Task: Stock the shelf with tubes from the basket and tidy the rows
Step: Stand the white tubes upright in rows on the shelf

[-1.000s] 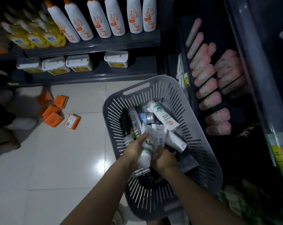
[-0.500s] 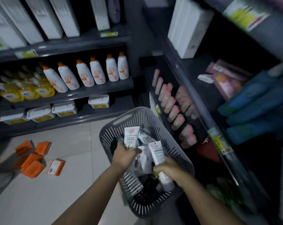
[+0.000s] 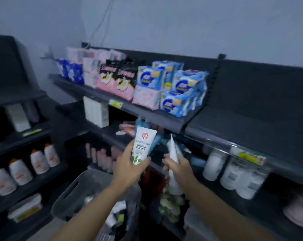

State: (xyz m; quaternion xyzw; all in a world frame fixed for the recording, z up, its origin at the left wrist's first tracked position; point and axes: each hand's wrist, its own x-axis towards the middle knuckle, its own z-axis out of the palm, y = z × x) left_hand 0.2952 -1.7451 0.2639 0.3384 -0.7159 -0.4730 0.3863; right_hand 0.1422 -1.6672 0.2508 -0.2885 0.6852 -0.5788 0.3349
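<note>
Two tubes held up over the basket, one in each hand, in front of the middle shelf.

The left hand (image 3: 129, 168) is wrapped around the lower part of a printed tube (image 3: 143, 145), which stands almost upright with the flat crimped end up and the label toward the camera. The right hand (image 3: 178, 168) grips a second tube (image 3: 173, 152) near its middle. This one is also about upright, turned edge-on, and its lower end hangs under the fist. The hands are apart, side by side, and the tubes do not touch. The basket (image 3: 72, 186) is below the left forearm. The shelf (image 3: 110, 134) lies ahead of both hands, which look equally near to it. I judge the tubes must go forward, but the row there is too blurred to tell how it lies.
</note>
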